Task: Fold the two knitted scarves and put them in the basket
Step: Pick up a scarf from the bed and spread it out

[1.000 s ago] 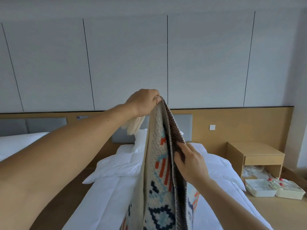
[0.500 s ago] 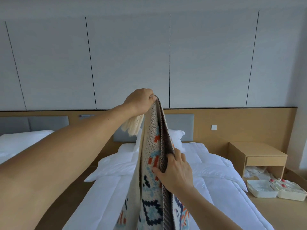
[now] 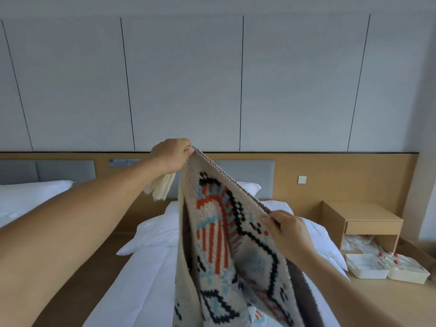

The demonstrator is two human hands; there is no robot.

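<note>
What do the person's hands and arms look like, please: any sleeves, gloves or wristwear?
The left hand and right hand wear no gloves. Both forearms in view are uncovered: no sleeves, watch or bracelet. Rings cannot be made out.

Centre of the room: a bed (image 3: 146,279) under a white duvet, with a pillow (image 3: 247,186) at its head against a grey padded headboard (image 3: 250,171). Left of the bed is a second white bed (image 3: 28,197). Right of the bed stands a wooden nightstand (image 3: 363,218), crumpled plastic (image 3: 358,241) in its open shelf. Two white containers (image 3: 366,265) sit on the floor, also right of the bed. Behind the bed, towards its right, there's a wall switch (image 3: 302,179).
</note>
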